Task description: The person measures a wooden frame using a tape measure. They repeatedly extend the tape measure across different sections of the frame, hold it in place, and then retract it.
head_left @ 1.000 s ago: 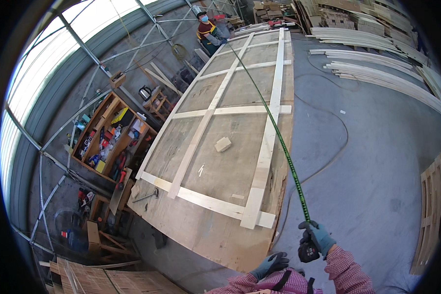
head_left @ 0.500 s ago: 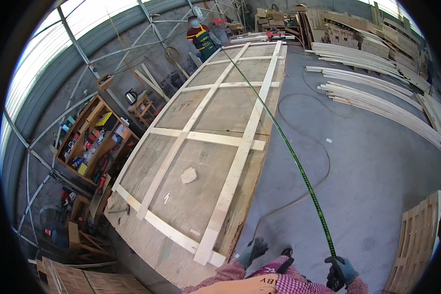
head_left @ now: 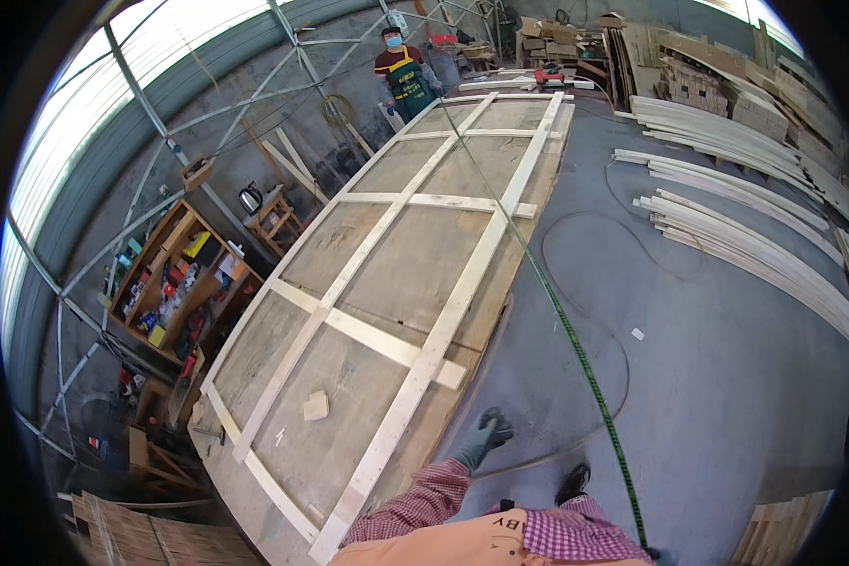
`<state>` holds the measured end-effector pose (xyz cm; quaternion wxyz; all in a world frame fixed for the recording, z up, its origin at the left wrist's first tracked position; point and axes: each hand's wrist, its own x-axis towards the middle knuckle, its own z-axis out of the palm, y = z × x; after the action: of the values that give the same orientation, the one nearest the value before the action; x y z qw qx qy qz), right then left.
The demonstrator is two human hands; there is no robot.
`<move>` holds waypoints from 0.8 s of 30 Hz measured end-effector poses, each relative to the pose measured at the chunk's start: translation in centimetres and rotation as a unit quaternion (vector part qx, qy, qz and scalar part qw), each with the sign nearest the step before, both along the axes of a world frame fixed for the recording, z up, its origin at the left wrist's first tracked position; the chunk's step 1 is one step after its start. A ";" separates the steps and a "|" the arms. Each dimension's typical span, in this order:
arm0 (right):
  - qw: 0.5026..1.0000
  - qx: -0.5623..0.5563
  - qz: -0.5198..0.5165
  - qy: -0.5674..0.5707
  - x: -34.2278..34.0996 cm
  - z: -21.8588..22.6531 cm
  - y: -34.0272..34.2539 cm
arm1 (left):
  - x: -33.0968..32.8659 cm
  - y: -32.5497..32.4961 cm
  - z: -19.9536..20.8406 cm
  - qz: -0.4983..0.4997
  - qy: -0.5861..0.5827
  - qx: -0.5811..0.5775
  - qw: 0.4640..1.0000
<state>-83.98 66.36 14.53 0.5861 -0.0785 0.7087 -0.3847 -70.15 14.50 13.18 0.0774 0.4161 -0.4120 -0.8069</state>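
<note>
A long green tape measure [head_left: 576, 354] stretches from the lower edge, over the floor and the wooden frame [head_left: 404, 354], to the far end of the table. At its near end my right hand [head_left: 658, 555] barely shows at the bottom rim, closed on the tape measure; its fingers are mostly hidden. My left hand [head_left: 484, 437], in a grey-green glove with dark fingers, hangs beside the table's right edge. Its fingers are loosely bent and apart, with nothing in them. The frame of pale wood strips lies flat on the large plywood-topped table [head_left: 255, 500].
At the table's far end stands a co-worker [head_left: 408, 80] in a green apron. Stacked pale planks [head_left: 726, 226] lie on the floor at right. A hose [head_left: 627, 368] snakes across the floor. Wooden shelves [head_left: 174, 274] with tools stand at left; a small wood block [head_left: 316, 406] rests inside the frame.
My left hand has moved forward and up along the table edge. The right hand has dropped almost out of view at the bottom, with the tape still stretched. The whole view has shifted.
</note>
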 end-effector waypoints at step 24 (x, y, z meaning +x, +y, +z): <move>0.998 0.051 -0.007 -0.034 -57.4 9.6 -46.7 | 5.4 -30.8 10.6 0.641 -0.688 -0.129 0.314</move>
<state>-141.37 19.63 24.16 0.6102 -0.0305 0.7079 -0.3543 -64.75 -16.26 23.79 0.3116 0.9403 -0.0199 0.1354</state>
